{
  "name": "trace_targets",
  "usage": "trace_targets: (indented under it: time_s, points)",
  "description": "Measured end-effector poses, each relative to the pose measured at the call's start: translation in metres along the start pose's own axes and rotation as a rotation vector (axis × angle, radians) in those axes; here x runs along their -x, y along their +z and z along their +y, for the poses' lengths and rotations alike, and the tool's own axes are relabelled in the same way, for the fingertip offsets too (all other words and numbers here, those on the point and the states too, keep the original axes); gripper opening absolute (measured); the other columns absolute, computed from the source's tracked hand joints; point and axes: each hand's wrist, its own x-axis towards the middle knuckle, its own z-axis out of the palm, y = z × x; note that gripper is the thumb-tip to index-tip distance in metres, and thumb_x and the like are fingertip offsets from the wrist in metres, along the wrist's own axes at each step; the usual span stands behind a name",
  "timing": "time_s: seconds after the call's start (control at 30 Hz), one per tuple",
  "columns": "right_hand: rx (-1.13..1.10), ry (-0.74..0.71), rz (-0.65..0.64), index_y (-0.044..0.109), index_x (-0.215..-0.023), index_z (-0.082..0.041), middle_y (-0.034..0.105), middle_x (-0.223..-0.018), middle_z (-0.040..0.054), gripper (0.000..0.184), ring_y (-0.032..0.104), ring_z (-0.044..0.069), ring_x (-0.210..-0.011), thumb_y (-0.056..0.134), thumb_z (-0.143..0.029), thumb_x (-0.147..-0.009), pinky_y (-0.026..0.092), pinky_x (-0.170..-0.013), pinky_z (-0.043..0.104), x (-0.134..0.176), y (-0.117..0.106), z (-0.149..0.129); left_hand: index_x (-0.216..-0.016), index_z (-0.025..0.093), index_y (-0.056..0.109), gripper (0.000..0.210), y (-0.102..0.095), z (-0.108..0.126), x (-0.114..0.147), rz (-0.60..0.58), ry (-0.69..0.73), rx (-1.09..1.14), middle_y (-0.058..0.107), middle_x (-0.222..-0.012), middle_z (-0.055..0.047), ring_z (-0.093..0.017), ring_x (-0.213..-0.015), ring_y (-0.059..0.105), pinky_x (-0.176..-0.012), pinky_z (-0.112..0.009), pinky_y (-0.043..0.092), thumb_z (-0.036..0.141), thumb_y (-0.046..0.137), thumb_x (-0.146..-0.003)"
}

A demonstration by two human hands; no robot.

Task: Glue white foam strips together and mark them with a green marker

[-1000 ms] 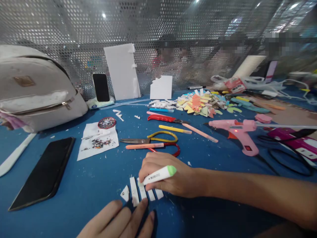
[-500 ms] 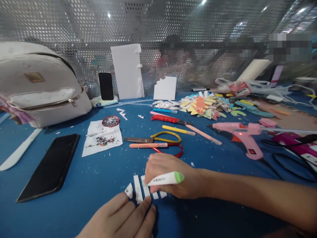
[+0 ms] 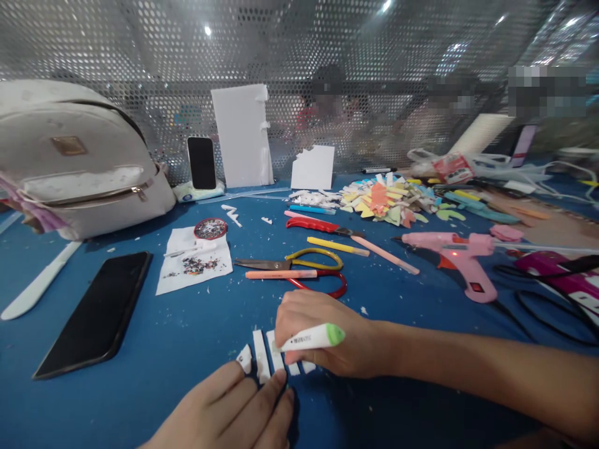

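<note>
A smooth marker (image 3: pixel 311 338) is pinched in the right hand (image 3: pixel 327 312), its tip hidden, over a flat white strip (image 3: pixel 276 358) on the blue table (image 3: pixel 187 337), touched by the loosely spread left hand (image 3: pixel 224 405). Colouring appears underway; for the next stroke, steadying seems needed. Beyond, metal-bladed scissors (image 3: pixel 276 264) and ragged scraps (image 3: pixel 379 198) are strewn.

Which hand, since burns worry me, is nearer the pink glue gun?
Right. The right hand is in front of the pink glue gun and to its left; the left hand is farther to the left, at the white strips.
</note>
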Motion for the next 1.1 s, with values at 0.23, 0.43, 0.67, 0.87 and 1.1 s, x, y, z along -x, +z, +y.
trace_targets:
  time_s: [0.23, 0.43, 0.67, 0.87, 1.1]
  points:
    - [-0.032, 0.007, 0.011, 0.05, -0.084, -0.018, 0.054, -0.076, 0.0026, 0.045, 0.04, 0.016, -0.07, 0.021, -0.043, -0.107, 0.037, -0.069, 0.028, -0.009, -0.002, -0.011, -0.102, 0.012, 0.07, 0.034, 0.002, -0.001, -0.002, -0.013, 0.031, 0.016, 0.078, -0.095, -0.003, -0.013, -0.064, 0.068, -0.06, -0.03, 0.049, 0.015, 0.036, -0.103]
    - [-0.023, 0.009, 0.008, 0.049, -0.083, -0.018, 0.051, -0.075, 0.0016, 0.034, 0.039, 0.016, -0.069, 0.03, -0.034, -0.106, 0.038, -0.07, 0.028, -0.016, -0.001, -0.012, -0.103, 0.011, 0.07, 0.034, 0.001, -0.001, 0.002, -0.009, 0.035, 0.022, 0.077, -0.094, -0.003, -0.014, -0.071, 0.07, -0.065, -0.03, 0.049, 0.016, 0.036, -0.104]
    - [-0.067, 0.021, 0.054, 0.053, -0.082, -0.017, 0.057, -0.078, 0.0032, 0.031, 0.045, 0.016, -0.071, 0.035, -0.028, -0.105, 0.04, -0.073, 0.029, -0.012, 0.003, -0.004, -0.103, 0.013, 0.07, 0.031, 0.002, -0.003, 0.003, -0.016, -0.036, 0.125, 0.077, -0.095, -0.002, -0.013, -0.073, 0.07, -0.067, -0.03, 0.049, 0.016, 0.039, -0.103]
    - [-0.294, 0.216, 0.132, 0.053, -0.084, -0.016, 0.056, -0.078, 0.0003, 0.019, 0.051, 0.013, -0.069, 0.044, -0.02, -0.1, 0.042, -0.072, 0.025, -0.013, -0.005, -0.006, -0.104, 0.009, 0.069, 0.024, 0.001, -0.006, 0.002, -0.014, -0.034, 0.195, 0.077, -0.091, -0.006, -0.014, -0.065, 0.068, -0.06, -0.03, 0.049, 0.013, 0.045, -0.1]
    - [-0.024, -0.038, 0.037, 0.055, -0.082, -0.017, 0.058, -0.078, 0.0037, 0.035, 0.044, 0.016, -0.069, 0.032, -0.029, -0.105, 0.041, -0.074, 0.03, -0.011, 0.004, -0.005, -0.104, 0.009, 0.069, 0.027, 0.0, -0.006, 0.002, -0.038, -0.035, 0.195, 0.076, -0.087, -0.005, -0.013, -0.064, 0.067, -0.058, -0.029, 0.048, 0.013, 0.043, -0.101]
